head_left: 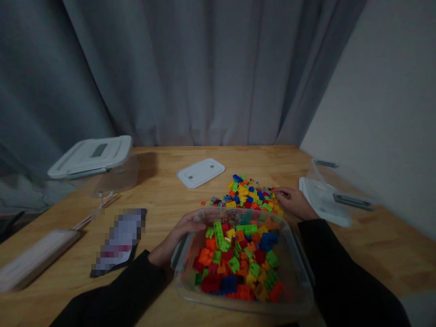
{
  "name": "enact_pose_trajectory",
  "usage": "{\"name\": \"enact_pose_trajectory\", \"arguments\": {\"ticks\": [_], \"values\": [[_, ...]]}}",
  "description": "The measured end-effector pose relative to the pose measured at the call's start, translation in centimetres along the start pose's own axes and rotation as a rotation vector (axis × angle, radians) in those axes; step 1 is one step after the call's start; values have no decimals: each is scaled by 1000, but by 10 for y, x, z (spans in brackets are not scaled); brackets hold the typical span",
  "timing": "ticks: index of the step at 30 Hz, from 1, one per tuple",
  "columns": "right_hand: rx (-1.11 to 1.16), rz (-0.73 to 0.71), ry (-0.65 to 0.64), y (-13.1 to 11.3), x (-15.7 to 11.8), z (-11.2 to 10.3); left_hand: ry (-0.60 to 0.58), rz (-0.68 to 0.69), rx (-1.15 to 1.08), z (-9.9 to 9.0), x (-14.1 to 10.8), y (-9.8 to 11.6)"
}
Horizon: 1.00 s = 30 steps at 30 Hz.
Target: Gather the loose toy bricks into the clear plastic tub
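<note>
A clear plastic box point(296, 272) with many red, green, orange, yellow and blue bricks point(238, 263) stands at the near edge of the table. My left hand point(185, 227) lies at the box's far left corner, its fingers over the rim. Behind the box is a loose pile of small coloured bricks point(243, 193). At the right side of that pile is my right hand point(294, 202), its fingertips pinched together; whatever is between them is too small to make out.
A lidded clear box point(116, 175) stands at the back left. A white lid point(200, 172) lies behind the pile. Another clear box point(335, 195) rests on a white lid at the right. A phone point(119, 243) and a white power strip point(37, 259) lie at the left.
</note>
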State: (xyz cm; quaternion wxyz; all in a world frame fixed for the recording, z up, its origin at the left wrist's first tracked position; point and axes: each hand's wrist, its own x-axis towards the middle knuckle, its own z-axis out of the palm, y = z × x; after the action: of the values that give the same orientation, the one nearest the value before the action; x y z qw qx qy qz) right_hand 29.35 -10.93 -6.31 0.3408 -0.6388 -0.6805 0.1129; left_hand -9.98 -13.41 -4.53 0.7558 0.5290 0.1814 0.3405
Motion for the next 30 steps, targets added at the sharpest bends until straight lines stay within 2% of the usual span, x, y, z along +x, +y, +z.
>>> {"name": "enact_pose_trajectory", "arguments": {"ticks": [9,19,30], "values": [[66,13,39,-5,-1,3,91,-33,61,-7,-3,0],[115,-3,70,0,-1,7,65,-11,66,-4,-2,1],[168,3,43,5,0,10,69,-21,26,-4,-4,-2]]}}
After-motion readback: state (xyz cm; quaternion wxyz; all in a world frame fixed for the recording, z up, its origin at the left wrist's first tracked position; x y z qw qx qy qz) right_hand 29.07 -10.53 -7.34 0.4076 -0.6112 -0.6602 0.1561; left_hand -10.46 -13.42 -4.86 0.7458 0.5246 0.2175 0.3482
